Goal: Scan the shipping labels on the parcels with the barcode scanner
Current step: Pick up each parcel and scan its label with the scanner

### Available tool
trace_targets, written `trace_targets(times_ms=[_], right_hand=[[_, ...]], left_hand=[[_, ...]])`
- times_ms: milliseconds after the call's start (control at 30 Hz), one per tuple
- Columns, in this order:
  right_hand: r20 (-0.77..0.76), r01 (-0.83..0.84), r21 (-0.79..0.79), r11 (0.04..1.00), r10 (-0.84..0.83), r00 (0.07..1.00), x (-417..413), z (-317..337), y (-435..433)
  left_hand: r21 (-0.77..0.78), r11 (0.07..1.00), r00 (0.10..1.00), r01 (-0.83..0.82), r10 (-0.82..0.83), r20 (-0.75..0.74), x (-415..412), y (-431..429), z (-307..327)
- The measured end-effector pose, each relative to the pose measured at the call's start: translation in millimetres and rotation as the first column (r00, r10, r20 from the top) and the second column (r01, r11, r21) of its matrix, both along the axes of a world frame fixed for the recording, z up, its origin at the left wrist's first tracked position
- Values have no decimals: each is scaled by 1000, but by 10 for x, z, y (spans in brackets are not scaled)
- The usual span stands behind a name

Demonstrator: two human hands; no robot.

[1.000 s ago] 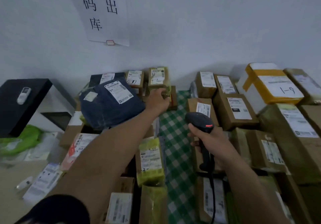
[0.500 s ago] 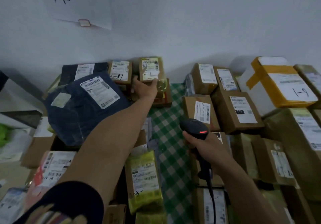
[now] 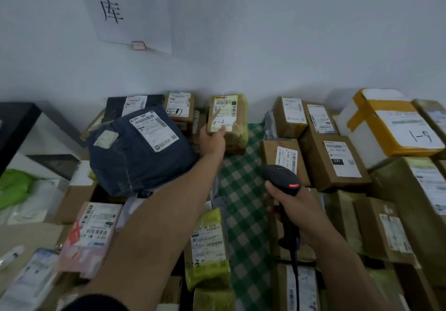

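**A:** What are you standing in front of?

**B:** A desk (image 3: 21,238) that is running along a pale wall (image 3: 289,45). A green checked cloth (image 3: 243,190) is lying down its middle, and parcels are crowding both sides of it. A white paper sign (image 3: 130,9) with black characters is hanging on the wall, above and left of the cloth.

**A:** What are your hands doing?

**B:** My left hand (image 3: 212,139) is reaching to the far end of the cloth. Its fingers (image 3: 218,131) are curling round the lower edge of a yellowish parcel (image 3: 231,139), which is tilting up against the wall. Its label (image 3: 223,113) is facing me. My right hand (image 3: 296,204) is wrapping its fingers tightly round the handle of the barcode scanner (image 3: 281,178), just right of the cloth. The scanner's red light is glowing and its cable is trailing down toward me.

**A:** And around the cloth?

**B:** A dark blue bag (image 3: 140,156) is sitting on boxes to its left, and a yellow-green bag (image 3: 208,245) is lying along its near left edge. Brown boxes (image 3: 337,163) are stacking up on its right. A white foam box (image 3: 386,127) with orange tape is sitting further right.
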State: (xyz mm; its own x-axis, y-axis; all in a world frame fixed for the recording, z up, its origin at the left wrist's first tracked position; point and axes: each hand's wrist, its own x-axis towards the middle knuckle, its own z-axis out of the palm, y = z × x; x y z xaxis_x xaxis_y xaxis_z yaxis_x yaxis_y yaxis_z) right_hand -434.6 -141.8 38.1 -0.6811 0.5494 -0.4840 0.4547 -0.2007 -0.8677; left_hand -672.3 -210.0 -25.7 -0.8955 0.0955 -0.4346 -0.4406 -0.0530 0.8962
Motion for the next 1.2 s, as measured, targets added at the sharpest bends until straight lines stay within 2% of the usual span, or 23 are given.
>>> trace_targets(times_ms=[100, 267, 500, 633, 900, 1033, 1200], right_hand=[[-89, 68, -14, 998, -69, 994, 76, 141, -30], [-211, 185, -2, 983, -182, 961, 294, 354, -107], [-342, 138, -10, 990, -133, 930, 888, 583, -298], [-336, 110, -10, 994, -107, 936, 1240, 602, -288], [-356, 73, -64, 995, -91, 930, 1663, 677, -308], [-358, 50, -3, 999, -48, 933, 1738, 714, -311], [-280, 204, 169, 964, -151, 948, 1765, 711, -346]], left_hand=[[91, 996, 999, -8, 12, -41, 509, -160, 231], [138, 990, 997, -6, 17, -80, 1571, -551, 650], [139, 980, 978, 139, -115, -171, 2648, -895, 794], [5, 958, 938, 286, -280, -203, 2849, -1103, 812], [-39, 876, 857, 480, -478, -190, 2892, -1432, 1123], [42, 851, 838, 523, -505, -206, 2864, -1462, 1154], [-126, 867, 801, 482, -494, -337, 2849, -1371, 1092]])
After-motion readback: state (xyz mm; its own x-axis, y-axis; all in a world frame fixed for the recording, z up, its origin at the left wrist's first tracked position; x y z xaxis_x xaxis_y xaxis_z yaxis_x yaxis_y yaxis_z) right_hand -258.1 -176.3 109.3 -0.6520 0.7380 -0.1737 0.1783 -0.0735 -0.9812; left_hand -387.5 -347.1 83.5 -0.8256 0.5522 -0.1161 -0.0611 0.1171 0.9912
